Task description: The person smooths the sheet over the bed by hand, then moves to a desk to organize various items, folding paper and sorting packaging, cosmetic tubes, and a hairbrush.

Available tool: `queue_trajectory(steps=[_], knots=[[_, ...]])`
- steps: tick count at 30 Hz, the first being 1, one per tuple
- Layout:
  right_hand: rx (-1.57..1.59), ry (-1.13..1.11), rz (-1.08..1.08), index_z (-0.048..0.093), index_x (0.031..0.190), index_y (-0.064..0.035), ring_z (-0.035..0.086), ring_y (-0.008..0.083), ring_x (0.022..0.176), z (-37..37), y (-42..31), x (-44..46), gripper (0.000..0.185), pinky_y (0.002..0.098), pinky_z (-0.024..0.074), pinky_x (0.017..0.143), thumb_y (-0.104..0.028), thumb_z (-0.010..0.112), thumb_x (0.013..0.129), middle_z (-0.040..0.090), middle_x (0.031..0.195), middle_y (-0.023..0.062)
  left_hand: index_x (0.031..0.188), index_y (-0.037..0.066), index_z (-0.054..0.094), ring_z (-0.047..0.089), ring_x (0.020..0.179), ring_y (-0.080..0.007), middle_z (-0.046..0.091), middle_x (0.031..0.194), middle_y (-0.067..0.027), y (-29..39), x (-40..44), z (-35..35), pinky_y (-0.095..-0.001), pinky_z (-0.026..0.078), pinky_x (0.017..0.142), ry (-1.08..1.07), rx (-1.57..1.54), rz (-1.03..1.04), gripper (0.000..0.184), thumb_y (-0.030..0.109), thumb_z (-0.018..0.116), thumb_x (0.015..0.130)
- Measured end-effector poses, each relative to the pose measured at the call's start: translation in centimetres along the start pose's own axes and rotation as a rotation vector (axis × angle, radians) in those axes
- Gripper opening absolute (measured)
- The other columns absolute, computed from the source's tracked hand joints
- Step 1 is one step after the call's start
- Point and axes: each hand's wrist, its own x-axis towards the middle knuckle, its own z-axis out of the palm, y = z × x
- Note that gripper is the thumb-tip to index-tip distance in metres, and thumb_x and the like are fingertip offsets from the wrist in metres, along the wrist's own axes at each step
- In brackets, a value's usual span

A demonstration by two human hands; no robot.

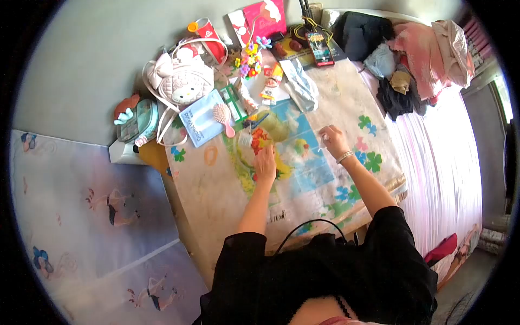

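My left hand (265,164) is over the painted picture on the table (211,184), its fingers closed near red-orange patches. What it holds, if anything, is too small to tell. To the right, my right hand (335,141) has curled fingers around something small and whitish that I cannot make out; a bracelet (344,156) is on that wrist. Just above my left hand lies a small white item (245,140). A pink hairbrush (222,116) rests on a pale blue packet (201,120), beside a green packet (233,103).
Behind are a white bag (184,81), a red cup (210,46), colourful flowers (250,59), a silvery packet (299,84) and a phone (320,49). A teal case (138,122) stands at the left. Clothes (428,51) lie on the bed (433,162) at the right.
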Motion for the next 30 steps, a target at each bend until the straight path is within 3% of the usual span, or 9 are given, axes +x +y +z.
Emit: queue_trajectory(steps=[4,10,13,15,18,23,25,27,30], knots=[[0.041,-0.47,0.164,0.059,0.084,-0.0072,0.056,0.026,0.072,-0.6,1.3,4.9,0.042,0.0321,0.0455,0.066,-0.04,0.069,0.06,0.058,0.08,0.0109,0.085,0.009,0.045,0.05,0.069,-0.023,0.05,0.075,-0.007,-0.2,0.7,0.8,-0.0342,0.04,0.058,-0.001,0.102,0.01,0.014,0.011,0.051,0.074],[-0.361,0.192,0.316,0.053,0.083,-0.0039,0.057,0.03,0.074,3.5,1.3,11.9,0.032,0.0376,0.046,0.066,-0.03,0.062,0.066,0.059,0.079,0.0162,0.08,0.009,0.044,0.05,0.065,-0.0224,0.049,0.071,-0.0061,-0.4,0.4,1.1,-0.0337,0.04,0.056,0.01,0.076,0.017,0.008,0.009,0.048,0.074],[-0.228,0.011,0.327,0.051,0.087,-0.0047,0.057,0.033,0.073,5.1,2.0,12.6,0.025,0.0408,0.0452,0.065,-0.023,0.056,0.071,0.058,0.08,0.0176,0.08,0.009,0.044,0.05,0.065,-0.0226,0.049,0.071,-0.0064,-0.4,0.5,1.0,-0.0342,0.04,0.056,0.003,0.091,0.004,0.008,0.009,0.048,0.074],[-0.011,0.105,0.119,0.051,0.087,-0.0051,0.056,0.0344,0.07,4.5,-1.4,10.6,0.02,0.0423,0.044,0.062,-0.018,0.053,0.073,0.057,0.075,0.0188,0.08,0.008,0.044,0.05,0.065,-0.0226,0.049,0.071,-0.0064,-0.4,0.5,1.2,-0.0344,0.04,0.056,0.015,0.092,0.005,0.008,0.009,0.048,0.074],[0.109,-0.062,-0.056,0.049,0.082,-0.0074,0.055,0.0316,0.058,4.5,-5.3,5.6,0.015,0.0394,0.0429,0.05,-0.019,0.055,0.074,0.055,0.067,0.0135,0.081,0.008,0.045,0.05,0.064,-0.0239,0.049,0.071,-0.0076,-0.5,0.2,1.4,-0.036,0.04,0.056,0.02,0.074,-0.009,0.008,0.009,0.049,0.074],[-0.003,-0.467,-0.354,0.052,0.071,-0.0097,0.055,0.027,0.06,3.6,-5.7,0.3,0.016,0.0358,0.0439,0.051,-0.025,0.059,0.072,0.054,0.065,0.0089,0.09,0.004,0.052,0.052,0.075,-0.0277,0.054,0.084,-0.0114,-1.4,-1.4,2.7,-0.0368,0.043,0.065,0.101,-0.007,0.006,0.019,0.013,0.051,0.074],[0.14,-0.395,-0.241,0.056,0.073,-0.0086,0.054,0.0268,0.061,4.0,-3.7,1.6,0.02,0.0364,0.0442,0.054,-0.028,0.059,0.073,0.052,0.064,0.0076,0.102,0.003,0.052,0.051,0.093,-0.0286,0.054,0.102,-0.0133,0.0,-0.9,1.6,-0.0346,0.042,0.076,0.177,-0.445,-0.316,0.03,0.018,0.051,0.075],[-0.089,-0.221,0.035,0.055,0.076,-0.0108,0.054,0.0254,0.067,3.0,-3.9,5.3,0.017,0.0353,0.045,0.059,-0.024,0.061,0.068,0.053,0.072,0.0074,0.104,0.004,0.051,0.048,0.098,-0.0276,0.052,0.107,-0.0131,-0.6,-1.5,1.9,-0.0353,0.038,0.082,0.073,-0.348,-0.284,0.034,0.022,0.051,0.075],[-0.354,0.079,0.023,0.053,0.086,-0.0088,0.05,0.0278,0.084,4.6,-1.5,10.1,0.023,0.0361,0.0424,0.071,-0.022,0.059,0.068,0.05,0.088,0.0098,0.111,0.008,0.048,0.038,0.112,-0.0259,0.044,0.119,-0.0119,-2.0,-2.0,3.2,-0.0371,0.026,0.095,-0.193,-0.254,-0.291,0.045,0.033,0.051,0.074]])
